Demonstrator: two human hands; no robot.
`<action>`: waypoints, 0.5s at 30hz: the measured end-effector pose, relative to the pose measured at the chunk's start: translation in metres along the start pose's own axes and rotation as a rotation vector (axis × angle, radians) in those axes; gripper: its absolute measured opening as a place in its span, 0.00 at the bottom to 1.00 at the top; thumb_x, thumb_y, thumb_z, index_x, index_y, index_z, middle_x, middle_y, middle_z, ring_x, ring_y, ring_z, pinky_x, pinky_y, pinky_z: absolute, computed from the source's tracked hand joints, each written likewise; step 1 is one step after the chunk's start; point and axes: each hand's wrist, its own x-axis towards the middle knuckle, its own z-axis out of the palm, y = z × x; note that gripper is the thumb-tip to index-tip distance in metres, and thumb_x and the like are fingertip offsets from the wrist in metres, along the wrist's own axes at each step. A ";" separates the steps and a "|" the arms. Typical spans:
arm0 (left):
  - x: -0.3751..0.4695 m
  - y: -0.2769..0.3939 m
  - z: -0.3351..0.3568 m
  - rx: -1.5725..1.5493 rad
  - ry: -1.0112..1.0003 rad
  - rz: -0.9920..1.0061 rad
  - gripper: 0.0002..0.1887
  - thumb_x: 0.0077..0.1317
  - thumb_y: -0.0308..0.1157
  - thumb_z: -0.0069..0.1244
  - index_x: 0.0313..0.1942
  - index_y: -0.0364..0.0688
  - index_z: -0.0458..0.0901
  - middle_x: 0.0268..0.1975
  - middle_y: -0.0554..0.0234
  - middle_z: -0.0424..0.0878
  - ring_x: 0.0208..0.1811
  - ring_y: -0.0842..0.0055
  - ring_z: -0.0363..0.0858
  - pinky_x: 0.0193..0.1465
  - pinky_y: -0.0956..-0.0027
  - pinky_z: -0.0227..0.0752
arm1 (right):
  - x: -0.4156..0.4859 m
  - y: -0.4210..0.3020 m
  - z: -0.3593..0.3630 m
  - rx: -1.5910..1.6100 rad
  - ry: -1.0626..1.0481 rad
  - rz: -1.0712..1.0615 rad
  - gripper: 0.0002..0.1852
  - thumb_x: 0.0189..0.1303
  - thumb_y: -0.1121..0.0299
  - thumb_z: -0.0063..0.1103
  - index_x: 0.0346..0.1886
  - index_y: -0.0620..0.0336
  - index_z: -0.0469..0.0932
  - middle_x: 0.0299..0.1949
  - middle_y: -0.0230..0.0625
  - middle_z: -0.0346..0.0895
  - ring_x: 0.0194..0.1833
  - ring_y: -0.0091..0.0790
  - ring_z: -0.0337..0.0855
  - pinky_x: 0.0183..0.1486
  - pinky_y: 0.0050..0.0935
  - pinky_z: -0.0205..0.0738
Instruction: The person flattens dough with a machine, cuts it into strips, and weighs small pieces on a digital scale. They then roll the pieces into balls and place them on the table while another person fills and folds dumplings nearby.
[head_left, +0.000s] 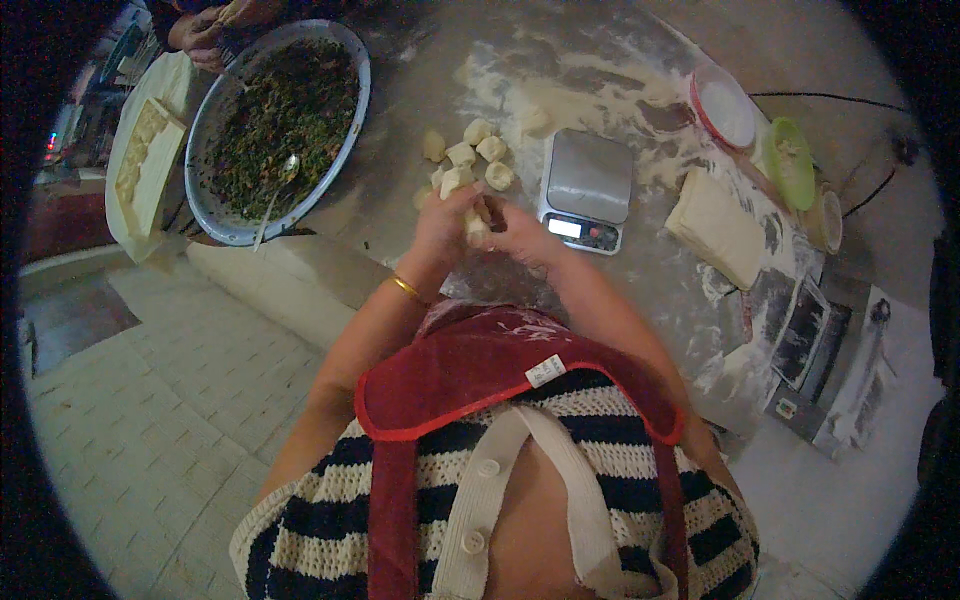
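Both my hands meet over the floured table, at the near side of a cluster of dough pieces (461, 154). My left hand (444, 225), with a gold bangle at the wrist, is closed around a pale lump of dough (475, 227). The fingers of my right hand (523, 236) press on the same lump from the right. Just right of my hands stands a digital kitchen scale (589, 176) with a bare steel plate and a lit display. Further right lies a thick folded slab of dough (716, 227), dusted with flour.
A large enamel basin (363, 97) of chopped green filling, with a metal spoon (277, 196), stands left. Another person's hands (206, 37) are beyond it. At right are a red-rimmed bowl (724, 109), a green bowl (791, 165) and a metal machine (821, 360). Flour covers much of the table.
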 end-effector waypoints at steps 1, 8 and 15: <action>0.001 0.000 0.006 0.100 0.047 0.028 0.18 0.58 0.31 0.57 0.48 0.39 0.73 0.37 0.63 0.79 0.37 0.73 0.78 0.38 0.69 0.75 | -0.004 -0.001 0.004 0.037 -0.006 0.015 0.34 0.49 0.64 0.70 0.60 0.62 0.67 0.56 0.37 0.71 0.55 0.31 0.71 0.55 0.32 0.68; -0.014 0.016 0.028 -0.006 -0.090 0.152 0.19 0.55 0.28 0.58 0.48 0.39 0.73 0.40 0.63 0.79 0.39 0.77 0.78 0.39 0.73 0.73 | -0.021 -0.025 -0.006 -0.171 -0.205 0.042 0.34 0.48 0.74 0.63 0.61 0.67 0.62 0.57 0.38 0.69 0.55 0.36 0.73 0.52 0.36 0.75; -0.023 0.029 0.040 0.303 -0.304 0.204 0.22 0.52 0.31 0.62 0.47 0.40 0.73 0.38 0.66 0.78 0.37 0.77 0.77 0.37 0.71 0.74 | -0.020 -0.021 0.002 0.376 -0.127 -0.013 0.33 0.45 0.72 0.68 0.59 0.55 0.67 0.47 0.36 0.76 0.42 0.35 0.80 0.40 0.40 0.79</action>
